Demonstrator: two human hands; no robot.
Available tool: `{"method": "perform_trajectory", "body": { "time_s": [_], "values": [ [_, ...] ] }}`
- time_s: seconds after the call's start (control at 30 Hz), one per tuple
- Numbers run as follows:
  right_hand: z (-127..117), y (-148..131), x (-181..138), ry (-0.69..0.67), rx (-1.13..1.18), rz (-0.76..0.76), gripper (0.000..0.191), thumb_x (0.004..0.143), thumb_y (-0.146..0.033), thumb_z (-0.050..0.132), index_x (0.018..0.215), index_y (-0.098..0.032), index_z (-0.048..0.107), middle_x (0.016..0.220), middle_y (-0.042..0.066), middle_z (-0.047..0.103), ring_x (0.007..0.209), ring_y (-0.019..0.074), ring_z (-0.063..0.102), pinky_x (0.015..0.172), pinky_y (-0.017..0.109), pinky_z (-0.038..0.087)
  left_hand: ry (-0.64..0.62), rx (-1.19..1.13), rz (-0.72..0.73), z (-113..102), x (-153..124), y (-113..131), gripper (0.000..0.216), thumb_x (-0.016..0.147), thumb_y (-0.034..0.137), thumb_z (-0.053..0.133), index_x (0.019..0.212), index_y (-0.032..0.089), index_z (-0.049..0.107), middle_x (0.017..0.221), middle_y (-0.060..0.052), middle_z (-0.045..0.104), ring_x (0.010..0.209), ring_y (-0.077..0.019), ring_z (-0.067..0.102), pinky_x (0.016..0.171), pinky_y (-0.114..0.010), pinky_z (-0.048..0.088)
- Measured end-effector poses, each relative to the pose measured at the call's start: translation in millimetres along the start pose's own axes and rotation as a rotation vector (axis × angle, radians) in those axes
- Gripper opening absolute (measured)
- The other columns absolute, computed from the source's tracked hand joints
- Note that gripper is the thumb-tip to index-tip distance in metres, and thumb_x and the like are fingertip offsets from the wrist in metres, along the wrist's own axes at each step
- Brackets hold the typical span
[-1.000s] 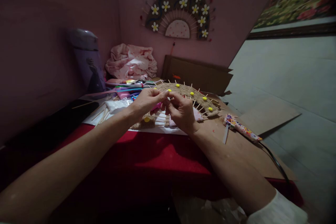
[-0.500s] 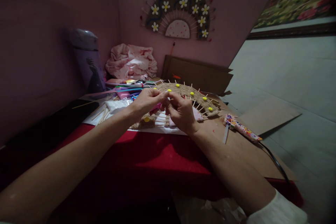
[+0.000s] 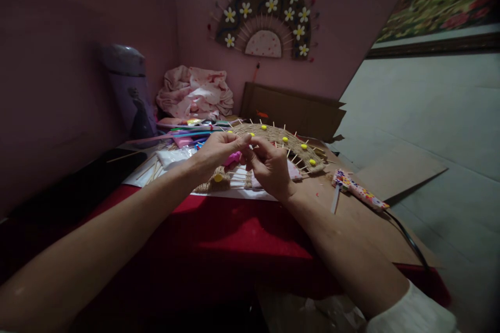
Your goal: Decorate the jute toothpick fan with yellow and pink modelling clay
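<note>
My left hand and my right hand meet fingertip to fingertip above the table. Both are closed in a pinch, and whatever lies between the fingers is too small or hidden to name. Behind and below them is a half-round woven twine fan with thin sticks poking out along its edges and yellow oval pieces on its band. One yellow piece sits on its near left end. Something bright pink shows just under my hands. My hands and forearms cover part of the fan.
A glue gun wrapped in flowered cloth lies on cardboard at the right, its black cord trailing. Left are loose sticks, a plastic bag and a purple canister. Pink cloth is heaped behind. A flowered fan hangs on the wall.
My hands stay pinched together in nearly the same place, with only a slight shift of the fingers. A little more of the pink thing shows beneath them.
</note>
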State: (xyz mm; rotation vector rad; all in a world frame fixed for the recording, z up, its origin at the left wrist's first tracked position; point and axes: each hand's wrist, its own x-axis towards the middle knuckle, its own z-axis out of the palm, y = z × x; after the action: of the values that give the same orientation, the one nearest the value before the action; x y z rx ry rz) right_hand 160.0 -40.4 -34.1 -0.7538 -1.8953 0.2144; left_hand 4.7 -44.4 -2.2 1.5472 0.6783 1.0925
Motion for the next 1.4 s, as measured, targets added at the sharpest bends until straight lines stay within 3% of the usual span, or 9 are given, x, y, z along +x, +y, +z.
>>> {"method": "perform_trajectory", "body": {
  "time_s": [0.2,0.47,0.83,1.03,1.4],
  "values": [
    [-0.1,0.0,0.3,-0.004,0.004,-0.004,0.018,0.095,-0.033,0.055,0.099,-0.019,0.064,0.059,-0.002,0.065,0.048,0.0103,0.057,0.052,0.024,0.044,0.016,-0.027,-0.033,-0.5,-1.0,-0.8,0.046,0.073,0.055,0.074,0.062,0.012,0.062,0.055,-0.002,0.059,0.040,-0.0049,0.045,0.035,-0.018,0.029],
    [-0.5,0.6,0.1,-0.023,-0.023,0.002,0.017,0.095,-0.033,0.054,0.097,-0.019,0.064,0.059,-0.002,0.065,0.049,0.0101,0.057,0.053,0.024,0.045,0.032,0.101,-0.024,1.3,-1.0,4.1,0.048,0.071,0.057,0.075,0.063,0.011,0.062,0.054,-0.001,0.056,0.040,-0.0050,0.044,0.035,-0.019,0.029],
    [-1.1,0.6,-0.2,-0.012,-0.030,0.004,0.015,0.094,-0.031,0.054,0.097,-0.020,0.063,0.057,-0.003,0.064,0.048,0.0101,0.057,0.052,0.023,0.043,0.006,-0.005,-0.031,-0.2,-0.4,0.7,0.047,0.070,0.057,0.076,0.065,0.011,0.064,0.055,-0.001,0.058,0.039,-0.0046,0.043,0.035,-0.019,0.026],
    [-0.5,1.3,-0.4,-0.006,-0.035,0.001,0.014,0.094,-0.031,0.054,0.098,-0.020,0.063,0.059,-0.003,0.064,0.050,0.0106,0.057,0.053,0.024,0.044,0.024,-0.014,-0.039,1.0,-0.4,2.6,0.045,0.068,0.053,0.079,0.066,0.011,0.064,0.053,0.000,0.057,0.039,-0.0046,0.043,0.037,-0.019,0.032],
    [-1.3,0.3,0.3,-0.026,-0.037,-0.005,0.014,0.094,-0.029,0.054,0.097,-0.020,0.063,0.061,-0.002,0.067,0.050,0.0104,0.058,0.054,0.024,0.045,0.034,0.070,-0.031,1.7,-2.0,5.2,0.046,0.071,0.055,0.075,0.061,0.012,0.062,0.051,-0.001,0.056,0.038,-0.0048,0.043,0.034,-0.019,0.025]
  ]
}}
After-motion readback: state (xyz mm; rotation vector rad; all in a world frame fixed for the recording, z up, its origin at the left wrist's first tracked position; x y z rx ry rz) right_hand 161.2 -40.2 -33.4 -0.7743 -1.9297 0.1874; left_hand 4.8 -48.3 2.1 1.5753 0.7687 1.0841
